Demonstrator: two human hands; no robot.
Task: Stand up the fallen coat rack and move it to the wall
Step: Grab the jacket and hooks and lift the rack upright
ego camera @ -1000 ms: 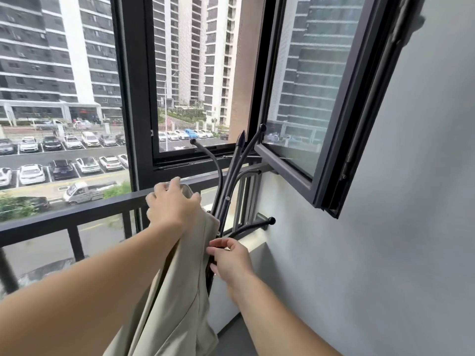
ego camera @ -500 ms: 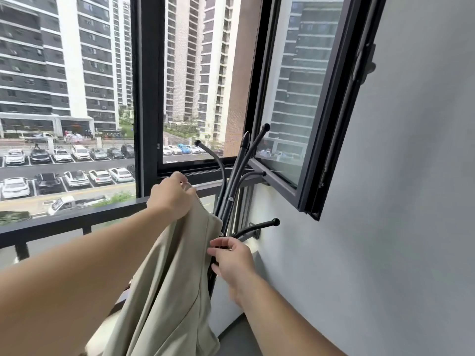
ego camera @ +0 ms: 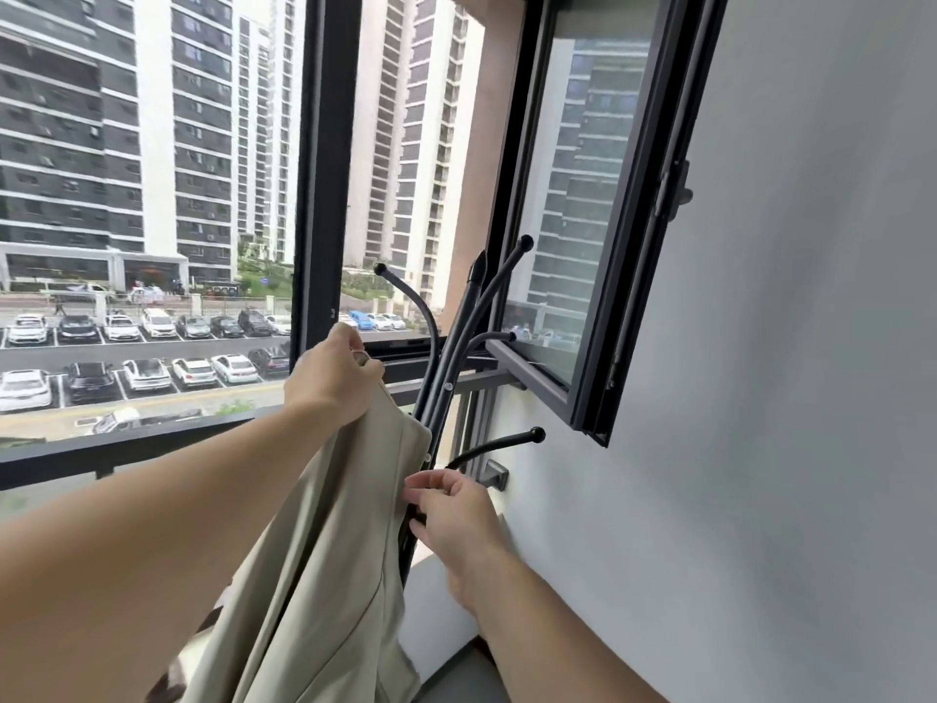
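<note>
Window corner point(ego camera: 324, 195): left hand point(ego camera: 329, 383) tight on garment point(ego camera: 345, 550), right hand point(ego camera: 456, 525) around half-hidden coat rack point(ego camera: 459, 324).

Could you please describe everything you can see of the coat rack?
The coat rack is black and looks like thin metal tubing: a central pole with a pointed cap and four curved arms ending in ball tips. It stands nearly upright, leaning slightly right, beside the grey wall and open window. The right hand grips its pole; a beige garment, held by the left hand, lies against it. Its base is hidden.
</note>
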